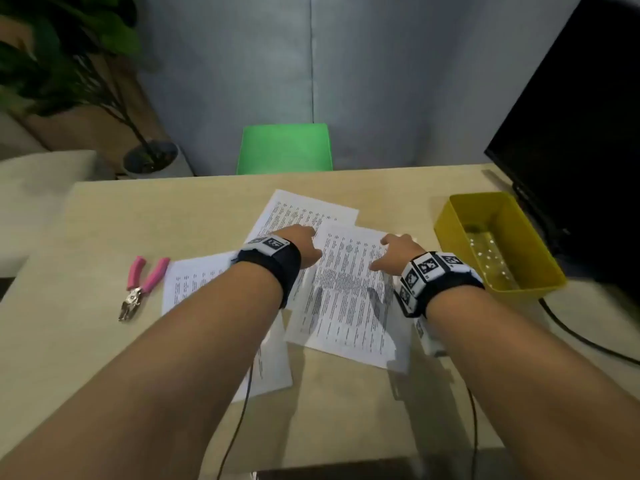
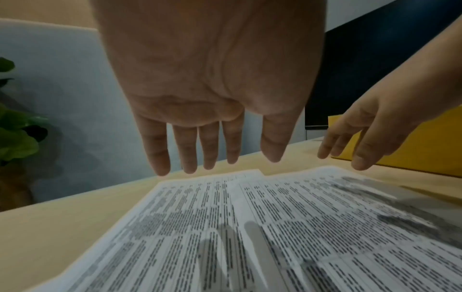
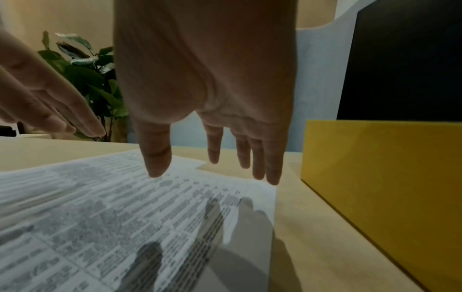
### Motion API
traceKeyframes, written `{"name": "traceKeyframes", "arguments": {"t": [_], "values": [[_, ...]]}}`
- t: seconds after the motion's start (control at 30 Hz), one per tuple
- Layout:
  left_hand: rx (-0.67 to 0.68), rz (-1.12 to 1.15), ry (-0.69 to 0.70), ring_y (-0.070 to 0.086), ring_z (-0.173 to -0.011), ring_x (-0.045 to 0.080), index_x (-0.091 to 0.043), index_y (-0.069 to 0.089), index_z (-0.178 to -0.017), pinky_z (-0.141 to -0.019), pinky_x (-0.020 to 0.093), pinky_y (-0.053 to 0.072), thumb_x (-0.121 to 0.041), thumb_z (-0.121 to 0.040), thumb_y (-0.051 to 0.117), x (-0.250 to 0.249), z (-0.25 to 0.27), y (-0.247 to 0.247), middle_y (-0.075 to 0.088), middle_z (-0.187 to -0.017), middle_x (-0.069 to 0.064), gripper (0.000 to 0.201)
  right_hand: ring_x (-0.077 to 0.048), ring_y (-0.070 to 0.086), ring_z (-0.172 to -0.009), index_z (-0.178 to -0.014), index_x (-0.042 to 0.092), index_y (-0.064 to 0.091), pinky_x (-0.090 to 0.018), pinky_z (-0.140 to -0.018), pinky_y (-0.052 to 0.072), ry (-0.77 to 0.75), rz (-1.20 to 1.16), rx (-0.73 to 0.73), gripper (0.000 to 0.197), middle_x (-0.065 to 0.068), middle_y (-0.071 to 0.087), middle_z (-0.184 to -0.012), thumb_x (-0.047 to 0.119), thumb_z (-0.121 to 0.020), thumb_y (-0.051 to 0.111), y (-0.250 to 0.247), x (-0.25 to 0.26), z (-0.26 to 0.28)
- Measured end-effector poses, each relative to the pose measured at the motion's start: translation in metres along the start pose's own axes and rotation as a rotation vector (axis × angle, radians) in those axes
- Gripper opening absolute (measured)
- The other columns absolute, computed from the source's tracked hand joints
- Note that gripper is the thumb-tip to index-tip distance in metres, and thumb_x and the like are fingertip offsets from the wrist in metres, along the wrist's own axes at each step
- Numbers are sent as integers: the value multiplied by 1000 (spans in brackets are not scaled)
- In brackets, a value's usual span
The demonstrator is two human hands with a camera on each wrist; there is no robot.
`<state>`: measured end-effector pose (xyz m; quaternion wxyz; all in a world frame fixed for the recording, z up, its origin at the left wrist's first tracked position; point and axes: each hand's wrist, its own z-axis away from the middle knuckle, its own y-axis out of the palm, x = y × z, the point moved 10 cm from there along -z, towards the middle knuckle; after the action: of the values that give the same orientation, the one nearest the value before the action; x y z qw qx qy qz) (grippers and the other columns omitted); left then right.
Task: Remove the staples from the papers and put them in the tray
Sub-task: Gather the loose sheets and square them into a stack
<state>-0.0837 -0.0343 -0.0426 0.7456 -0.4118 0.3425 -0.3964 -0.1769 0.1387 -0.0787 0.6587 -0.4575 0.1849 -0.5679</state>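
A: Item one, my hands?

B: Left hand, fingers straight and spread, holding nothing, above the papers. Right hand, fingers likewise straight and loose, nothing held. Both palms face down; whether my fingertips touch the sheet I cannot tell, though shadows of them fall on the print below.

A: Item two, papers?

B: Three printed sets on the table, overlapping. One lies under both sets of fingers, between my wrists. One reaches out beyond my left fingers, partly under the first. One lies under my left forearm. No staples can be made out on any sheet.

A: Item three, tray?

B: Tray, yellow, to the right of my right fingers, near but apart from them. Small shiny bits lie on its floor; too small to name.

A: Item four, tool?

B: Pliers, pink handles, metal jaws, flat on the table well to the left of my left fingers, just beside the left edge of the papers.

A: Remainder?

B: Monitor, black, behind the tray. Chair, green, beyond my fingers, past the table's far edge. Plant, potted, far left.
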Motion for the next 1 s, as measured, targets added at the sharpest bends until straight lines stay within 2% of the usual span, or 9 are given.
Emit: {"name": "traceKeyframes", "arguments": {"t": [0.13,0.3,0.4,0.53,0.6,0.77,0.9,0.97,1.0], "values": [[57,-35,-27,51,-126,27,-20,31,-146,-102,41,45,-39,-94,47,-1,-6,19,40,-149,5,58,-39,39,-129,-147,16,25,-48,-101,43,83,-13,-19,85,-16,26,-147,41,-80,71,10,-21,-12],[86,-17,-51,51,-125,29,-19,30,-146,-101,44,46,-38,-94,45,-4,-14,37,38,-149,7,57,-42,18,-142,-152,17,3,-51,-112,30,173,-30,-23,117,-22,-1,-157,53,-70,77,21,-47,-24],[101,-5,-52,49,-126,30,-18,32,-144,-101,45,45,-37,-94,45,-6,-17,43,38,-148,7,55,-39,19,-142,-152,15,2,-50,-111,29,177,-44,-16,121,-20,13,-155,53,-67,79,28,-55,-27],[93,36,-67,49,-126,30,-17,33,-144,-100,45,45,-36,-94,43,-6,-22,44,38,-148,8,54,-34,31,-135,-148,13,19,-48,-105,38,174,-103,-183,109,-13,31,-147,47,-66,82,13,-60,-26],[88,49,-71,49,-126,29,-17,30,-145,-99,44,46,-37,-95,44,-7,-24,43,35,-149,8,56,-33,36,-132,-146,14,26,-47,-104,40,151,-144,-217,101,-11,35,-145,41,-68,83,9,-59,-25],[42,138,-68,51,-124,31,-17,25,-147,-97,43,48,-36,-93,51,-6,-28,36,34,-150,10,63,-31,52,-116,-138,17,39,-36,-95,44,99,-467,-148,77,-12,40,-136,13,-73,79,13,-57,-29],[-5,271,-72,55,-120,32,-17,17,-149,-96,42,48,-37,-94,52,-2,-27,28,29,-153,11,69,-25,57,-108,-128,17,47,-39,-94,50,26,-762,-141,59,-7,53,-130,7,-77,75,0,-46,-26],[-34,339,-75,50,-127,31,-18,12,-151,-102,42,44,-40,-93,53,2,-26,23,25,-156,10,74,-17,52,-114,-131,15,46,-34,-97,45,-49,-844,-122,57,4,51,-130,6,-81,72,-13,-33,-23],[-46,374,-83,45,-132,30,-18,9,-152,-106,42,40,-42,-92,53,5,-25,20,22,-157,9,78,-13,49,-111,-131,14,45,-29,-94,41,-89,-849,-109,55,7,49,-124,6,-83,70,-21,-25,-19]]}}
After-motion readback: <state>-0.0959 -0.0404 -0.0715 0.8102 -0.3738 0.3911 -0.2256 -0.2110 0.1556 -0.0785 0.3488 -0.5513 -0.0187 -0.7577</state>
